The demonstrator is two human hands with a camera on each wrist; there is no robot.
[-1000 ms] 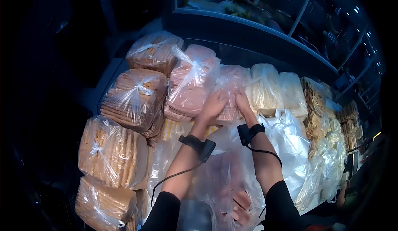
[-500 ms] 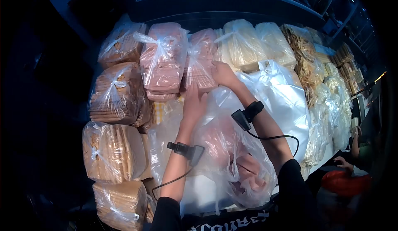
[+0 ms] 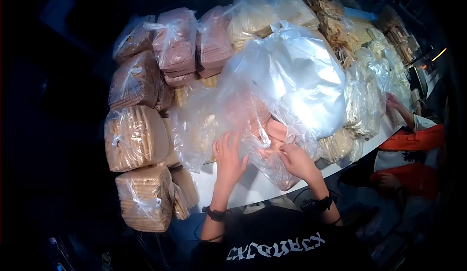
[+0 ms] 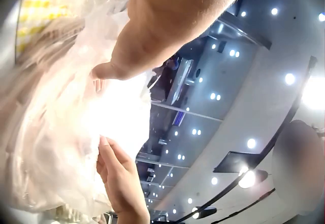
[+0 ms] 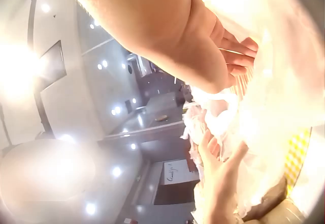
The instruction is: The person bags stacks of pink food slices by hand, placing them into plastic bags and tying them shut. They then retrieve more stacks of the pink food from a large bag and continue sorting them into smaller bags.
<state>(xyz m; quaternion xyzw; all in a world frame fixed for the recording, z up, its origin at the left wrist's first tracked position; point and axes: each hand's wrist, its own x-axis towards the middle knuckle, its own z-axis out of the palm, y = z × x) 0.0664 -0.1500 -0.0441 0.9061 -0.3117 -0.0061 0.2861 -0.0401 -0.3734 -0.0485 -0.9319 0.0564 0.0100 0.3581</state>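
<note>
A clear plastic bag (image 3: 289,173) with pink folded sheets (image 3: 276,129) inside lies at the table's front, its loose mouth facing me. My right hand (image 3: 297,161) pinches the bag's film at the right of the opening, beside the sheets. The left wrist view shows those right fingers (image 4: 107,150) bent together at the film. My left hand (image 3: 228,159) is at the bag's left side, its fingers spread and fairly straight over the film. In the right wrist view the left hand (image 5: 221,175) has its thumb apart from the fingers. Glare washes out the bag in both wrist views.
Tied bags of brown stacks (image 3: 136,132) line the left side. Pink bagged stacks (image 3: 174,39) and cream ones (image 3: 252,15) stand at the back. A large silvery-white plastic sheet (image 3: 306,76) covers the middle right. Another person's hand (image 3: 396,103) is at the right edge.
Both hands have left the pink bagged stack at the back and come toward me to the loose bag in front. The right hand now pinches its film. The head view has tilted down.
</note>
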